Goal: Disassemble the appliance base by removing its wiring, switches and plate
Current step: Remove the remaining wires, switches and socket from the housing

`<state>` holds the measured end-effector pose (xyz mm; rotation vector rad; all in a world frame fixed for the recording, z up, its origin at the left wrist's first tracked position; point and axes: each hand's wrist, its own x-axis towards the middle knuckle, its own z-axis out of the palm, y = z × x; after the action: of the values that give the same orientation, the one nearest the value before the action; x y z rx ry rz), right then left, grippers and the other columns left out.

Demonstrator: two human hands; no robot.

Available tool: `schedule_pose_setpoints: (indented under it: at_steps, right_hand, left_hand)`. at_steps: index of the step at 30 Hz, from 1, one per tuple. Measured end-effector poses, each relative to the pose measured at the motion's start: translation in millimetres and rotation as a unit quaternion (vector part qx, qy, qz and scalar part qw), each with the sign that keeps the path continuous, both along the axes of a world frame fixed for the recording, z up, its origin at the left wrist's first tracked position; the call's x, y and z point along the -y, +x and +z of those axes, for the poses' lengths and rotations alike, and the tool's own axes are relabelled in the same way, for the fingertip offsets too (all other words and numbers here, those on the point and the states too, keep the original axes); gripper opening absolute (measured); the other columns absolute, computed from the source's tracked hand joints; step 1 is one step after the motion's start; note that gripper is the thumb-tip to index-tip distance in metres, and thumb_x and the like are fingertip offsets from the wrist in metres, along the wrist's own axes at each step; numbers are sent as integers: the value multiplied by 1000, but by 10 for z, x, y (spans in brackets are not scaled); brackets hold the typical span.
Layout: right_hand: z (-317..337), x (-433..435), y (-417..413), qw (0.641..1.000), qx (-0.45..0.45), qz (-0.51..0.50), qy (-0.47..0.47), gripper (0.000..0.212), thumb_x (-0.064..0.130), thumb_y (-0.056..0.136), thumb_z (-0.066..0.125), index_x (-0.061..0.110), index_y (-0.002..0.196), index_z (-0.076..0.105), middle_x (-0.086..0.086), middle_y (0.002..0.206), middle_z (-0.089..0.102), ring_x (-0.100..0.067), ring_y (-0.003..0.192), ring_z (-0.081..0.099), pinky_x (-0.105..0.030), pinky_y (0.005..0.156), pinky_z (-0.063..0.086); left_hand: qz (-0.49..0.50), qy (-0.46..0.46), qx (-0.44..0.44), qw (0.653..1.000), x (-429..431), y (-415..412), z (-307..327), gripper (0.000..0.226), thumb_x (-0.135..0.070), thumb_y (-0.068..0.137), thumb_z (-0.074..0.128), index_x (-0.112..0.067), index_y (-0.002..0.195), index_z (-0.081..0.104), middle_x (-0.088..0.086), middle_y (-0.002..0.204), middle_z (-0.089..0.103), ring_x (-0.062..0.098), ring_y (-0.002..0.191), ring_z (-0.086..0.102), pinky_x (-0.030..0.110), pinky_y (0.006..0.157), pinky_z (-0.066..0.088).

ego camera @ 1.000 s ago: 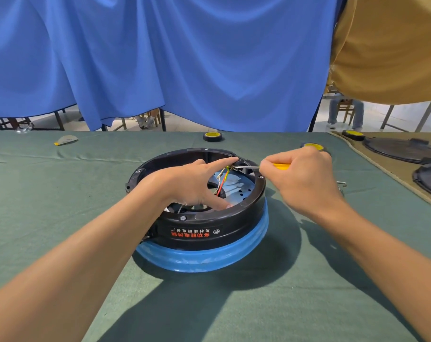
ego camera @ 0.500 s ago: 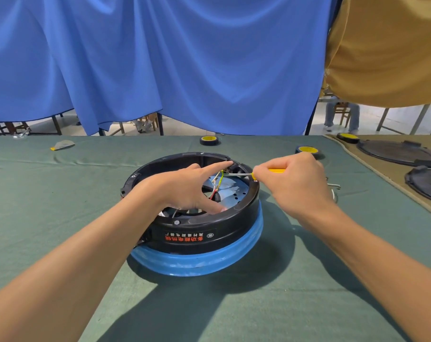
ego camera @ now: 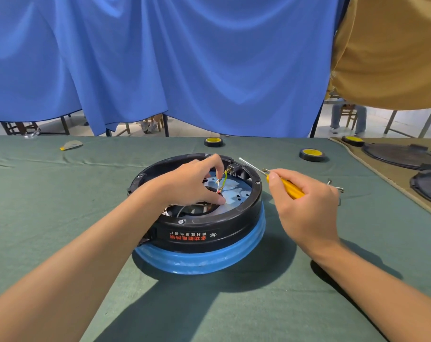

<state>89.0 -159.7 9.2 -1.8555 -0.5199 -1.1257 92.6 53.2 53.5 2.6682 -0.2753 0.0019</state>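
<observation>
Head view, item one: appliance base (ego camera: 234, 219), a black ring on a blue skirt, open side up near the middle of the green table (ego camera: 61, 193); I judge it rigid and fairly heavy, steady enough to stay put while worked.

Item two: wires (ego camera: 222, 181), red and yellow-green, thin and limp, running from the metal plate (ego camera: 236, 193) toward the black switch block (ego camera: 234, 167) at the far rim; the left hand (ego camera: 192, 183) reaches inside, fingertips curled onto them in what I read as a pinch; I would hold the insulation close to the terminal, since the connectors look easy to tear.

Item three: screwdriver (ego camera: 286, 185), yellow handle clasped in the right hand (ego camera: 305, 206), tip raised clear of the rim; plate looks thin and stiff, best lifted by its edge.
</observation>
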Motion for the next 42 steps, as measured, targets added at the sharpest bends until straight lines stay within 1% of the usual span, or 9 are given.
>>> schedule_pose_setpoints:
  at_steps: [4, 10, 15, 21, 25, 31, 35, 40, 42]
  right_hand:
    - [-24, 15, 16, 1000, 5, 5, 0, 16, 12, 84, 63, 5, 74, 75, -9, 63, 69, -21, 56, 60, -23, 58, 43]
    - [-31, 39, 29, 1000, 5, 18, 10, 17, 13, 84, 63, 6, 73, 73, -11, 62, 68, -28, 55, 61, -34, 59, 43]
    - [-28, 78, 24, 1000, 5, 22, 21, 19, 14, 85, 62, 6, 72, 72, -10, 61, 67, -26, 55, 60, -33, 58, 43]
    - [-29, 62, 47, 999, 5, 28, 25, 18, 15, 84, 62, 7, 71, 73, -7, 61, 68, -24, 55, 60, -32, 60, 43]
    - [-13, 82, 72, 998, -31, 30, 40, 23, 18, 86, 60, 7, 69, 71, -8, 59, 65, -24, 55, 56, -28, 60, 41]
    - [58, 147, 147, 986, -120, 29, 110, 19, 14, 89, 64, 13, 73, 75, -3, 63, 69, -17, 71, 56, -25, 68, 40]
    - [150, 201, 206, 977, -150, 23, 146, 21, 18, 90, 62, 17, 71, 72, -2, 57, 63, -21, 62, 53, -13, 65, 39]
    - [495, 326, 323, 931, -214, 172, 242, 27, 20, 99, 51, 38, 115, 64, 14, 52, 53, -8, 48, 45, -29, 51, 44]
    - [659, 390, 312, 935, -212, 202, 202, 38, 10, 101, 44, 40, 108, 66, 13, 51, 47, -11, 45, 40, -26, 50, 44]
  left_hand:
    - [-4, 40, 55, 998, 41, -46, 44, 13, -39, 80, 75, -33, 76, 65, -19, 95, 53, 9, 98, 49, 27, 78, 36]
    - [91, 173, 154, 969, 143, -59, 36, 32, -46, 74, 59, -18, 70, 74, -3, 99, 67, 20, 95, 58, 34, 70, 48]
    - [107, 222, 97, 964, 134, -72, 31, 41, -53, 63, 53, -19, 75, 74, -3, 101, 68, 20, 99, 60, 31, 69, 48]
    - [45, 133, 33, 990, 155, -105, 64, 15, -22, 78, 65, -14, 75, 79, -8, 105, 56, 14, 108, 48, 42, 89, 47]
    - [66, 102, 63, 991, 165, -94, 63, 20, -22, 81, 65, -6, 73, 74, 8, 96, 66, 23, 91, 56, 38, 83, 46]
    - [162, -42, 41, 985, 109, -41, 131, 14, -26, 87, 62, -19, 77, 69, 2, 89, 68, 15, 80, 59, 26, 64, 42]
    - [186, -94, 120, 971, 129, -34, 228, 15, -24, 89, 64, -23, 74, 68, -3, 80, 66, 14, 76, 56, 24, 60, 40]
    - [148, -208, 234, 938, 479, -56, 465, 17, -21, 88, 68, -25, 71, 70, -10, 65, 66, 8, 63, 56, 23, 62, 43]
    - [127, -270, 234, 925, 689, -57, 547, 13, -19, 87, 69, -21, 73, 71, -4, 68, 70, 9, 61, 58, 23, 58, 43]
